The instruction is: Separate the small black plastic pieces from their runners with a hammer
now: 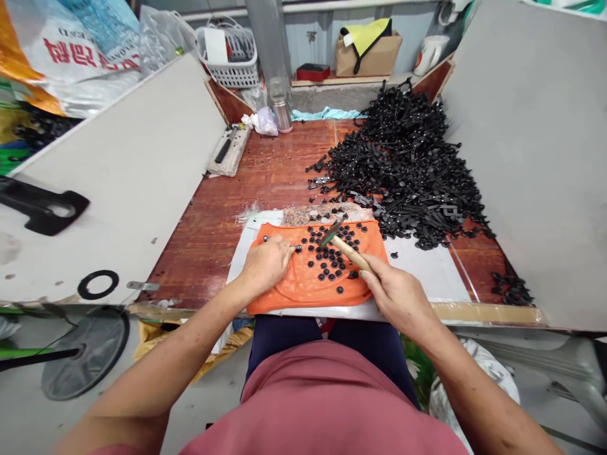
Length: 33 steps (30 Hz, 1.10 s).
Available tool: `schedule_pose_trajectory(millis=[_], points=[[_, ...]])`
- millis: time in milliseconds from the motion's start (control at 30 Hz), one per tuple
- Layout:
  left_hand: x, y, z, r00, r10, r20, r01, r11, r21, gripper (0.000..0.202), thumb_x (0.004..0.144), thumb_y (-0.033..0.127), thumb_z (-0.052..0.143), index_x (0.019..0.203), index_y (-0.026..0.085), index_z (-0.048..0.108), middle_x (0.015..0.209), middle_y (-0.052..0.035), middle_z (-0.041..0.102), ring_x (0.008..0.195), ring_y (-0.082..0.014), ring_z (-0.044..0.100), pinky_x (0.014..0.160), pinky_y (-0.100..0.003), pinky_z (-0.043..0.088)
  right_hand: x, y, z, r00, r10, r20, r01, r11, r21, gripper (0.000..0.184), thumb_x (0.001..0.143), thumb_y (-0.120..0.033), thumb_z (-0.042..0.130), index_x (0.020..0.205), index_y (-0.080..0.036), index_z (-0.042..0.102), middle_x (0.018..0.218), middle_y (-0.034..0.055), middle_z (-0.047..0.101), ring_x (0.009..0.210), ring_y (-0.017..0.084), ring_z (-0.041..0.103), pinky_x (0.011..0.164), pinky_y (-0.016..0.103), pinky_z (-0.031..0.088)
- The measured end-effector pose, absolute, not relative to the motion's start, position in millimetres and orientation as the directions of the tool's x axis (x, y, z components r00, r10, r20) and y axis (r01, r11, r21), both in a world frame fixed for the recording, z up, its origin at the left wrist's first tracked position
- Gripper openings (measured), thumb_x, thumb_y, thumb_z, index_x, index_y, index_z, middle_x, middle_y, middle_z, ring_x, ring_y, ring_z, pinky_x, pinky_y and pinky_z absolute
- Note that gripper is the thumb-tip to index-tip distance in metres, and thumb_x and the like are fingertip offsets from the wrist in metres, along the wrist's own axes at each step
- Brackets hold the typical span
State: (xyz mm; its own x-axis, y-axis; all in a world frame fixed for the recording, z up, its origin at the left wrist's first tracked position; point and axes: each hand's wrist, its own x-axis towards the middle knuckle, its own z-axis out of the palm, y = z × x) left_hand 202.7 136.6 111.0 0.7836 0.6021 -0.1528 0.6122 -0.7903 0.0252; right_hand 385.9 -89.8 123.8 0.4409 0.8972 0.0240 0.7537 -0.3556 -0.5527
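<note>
My right hand (pixel 396 291) is wrapped round the wooden handle of a hammer (pixel 351 253). The hammer's dark head is over a cluster of small round black pieces (pixel 332 256) lying on an orange cloth (pixel 294 287). My left hand (pixel 266 268) is closed low over the cloth's left side, pinching a small black part (pixel 298 249) with a shiny round end. Most of that part is hidden by the fingers, so its exact kind does not show. A dark end also pokes out at the far side of the hand.
A large heap of black plastic parts (pixel 408 164) covers the table's right side. Beyond the cloth lies a speckled stone slab (pixel 303 216). A block with a dark-handled tool (pixel 226 146) is at back left, near a glass bottle (pixel 281 114). Pale panels (pixel 526 158) wall both sides.
</note>
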Motion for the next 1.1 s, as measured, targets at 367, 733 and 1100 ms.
schedule_pose_trajectory(millis=[367,733,1100], points=[[203,140,111,0.77,0.617,-0.16,0.634,-0.767,0.095,0.045,0.105,0.036,0.033,0.104,0.015,0.073,0.109,-0.0136,0.072,0.095,-0.0271,0.069,0.079,-0.035,0.049,368,-61,131,0.333,0.918,0.215,0.901,-0.244,-0.358,0.054,0.107,-0.029,0.046,0.16,-0.035,0.041,0.116,0.0011,0.079,0.085,0.02,0.077,0.067,0.029,0.058],[194,152,103,0.821,0.567,-0.071,0.551,-0.753,0.36,0.039,0.103,0.031,0.032,0.08,0.019,0.062,0.088,-0.009,0.07,0.086,-0.0232,0.065,0.083,-0.035,0.048,374,-72,123,0.407,0.893,0.192,0.85,-0.293,-0.438,0.052,0.105,-0.028,0.048,0.156,-0.034,0.047,0.12,0.0019,0.079,0.088,0.019,0.078,0.07,0.026,0.059],[200,143,107,0.788,0.598,-0.148,0.616,-0.77,0.169,0.043,0.106,0.034,0.032,0.095,0.016,0.07,0.102,-0.0111,0.073,0.098,-0.0248,0.068,0.084,-0.034,0.05,379,-85,115,0.441,0.889,0.126,0.818,-0.34,-0.465,0.053,0.105,-0.029,0.047,0.158,-0.031,0.045,0.124,0.0054,0.077,0.092,0.022,0.077,0.079,0.032,0.06]])
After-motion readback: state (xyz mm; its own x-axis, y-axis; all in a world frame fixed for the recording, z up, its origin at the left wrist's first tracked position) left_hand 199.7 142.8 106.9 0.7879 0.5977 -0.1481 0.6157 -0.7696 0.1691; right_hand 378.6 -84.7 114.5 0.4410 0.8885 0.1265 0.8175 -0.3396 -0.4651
